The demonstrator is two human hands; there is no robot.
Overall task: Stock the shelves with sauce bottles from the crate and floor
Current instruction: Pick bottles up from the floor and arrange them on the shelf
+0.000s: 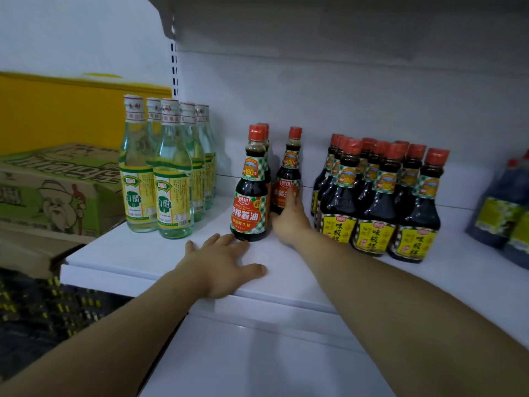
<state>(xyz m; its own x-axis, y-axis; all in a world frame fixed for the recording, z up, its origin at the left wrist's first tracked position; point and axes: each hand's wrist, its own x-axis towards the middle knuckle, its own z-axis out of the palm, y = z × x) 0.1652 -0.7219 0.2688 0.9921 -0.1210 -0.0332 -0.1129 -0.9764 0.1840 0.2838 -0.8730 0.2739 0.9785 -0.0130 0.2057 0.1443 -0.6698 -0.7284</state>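
Note:
On the white shelf [143,256] stand dark soy sauce bottles with red caps and red checked labels. The front one [250,190] is upright near the shelf's front. My right hand [290,222] reaches behind it and wraps the base of a second bottle [289,170], which stands on the shelf further back. More red caps show behind the front bottle. My left hand [220,265] lies flat on the shelf, palm down, fingers spread, fingertips just short of the front bottle's base.
Clear vinegar bottles with yellow-green labels [169,173] stand at left. Several yellow-labelled sauce bottles [380,196] crowd the right, with large dark jugs [509,207] beyond. Green cardboard boxes [54,190] sit left of the shelf. A lower shelf [257,359] lies below.

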